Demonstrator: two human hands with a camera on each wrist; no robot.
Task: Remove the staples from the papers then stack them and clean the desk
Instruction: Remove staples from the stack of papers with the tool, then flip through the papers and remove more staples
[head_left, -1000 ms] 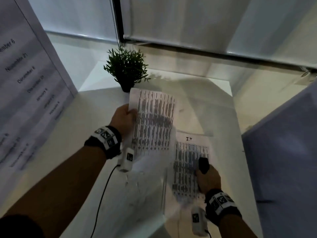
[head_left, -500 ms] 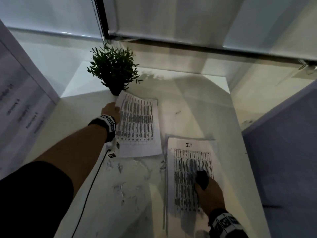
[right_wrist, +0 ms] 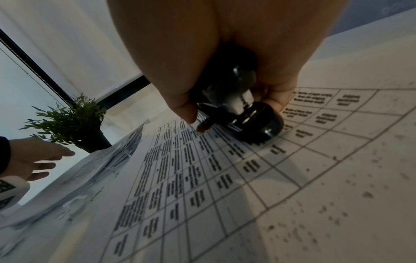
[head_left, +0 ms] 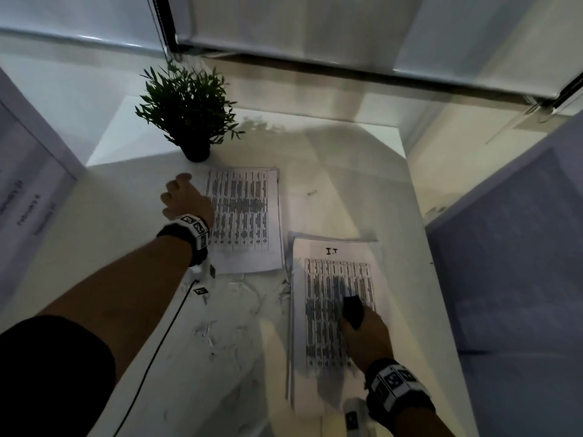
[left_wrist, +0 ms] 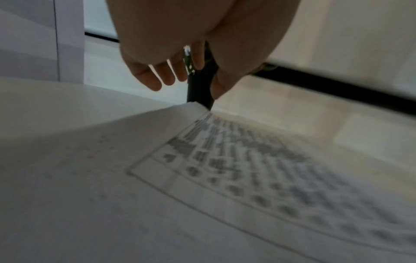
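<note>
A stack of printed papers point(head_left: 244, 216) lies flat at the far middle of the white desk point(head_left: 340, 190). My left hand point(head_left: 186, 200) hovers at its left edge, fingers straight and holding nothing; in the left wrist view the fingers point(left_wrist: 155, 78) hang above the sheet's corner point(left_wrist: 191, 110). A nearer stack marked "I.T" point(head_left: 334, 279) lies at the right. On it rests my right hand point(head_left: 362, 335), gripping a black staple remover point(head_left: 351, 310) point(right_wrist: 243, 113) whose end touches the top sheet point(right_wrist: 225, 178). Several loose staples point(head_left: 220, 316) litter the desk between the stacks.
A small potted plant point(head_left: 189, 115) stands just beyond the far stack. A partition with a printed sheet point(head_left: 28, 200) rises on the left, a blue partition point(head_left: 520, 247) on the right. A black cable point(head_left: 164, 335) runs from my left wrist.
My left hand carried the raised sheets away from me, laid them flat beside the plant and let go. My right hand stayed on the near stack with the staple remover.
</note>
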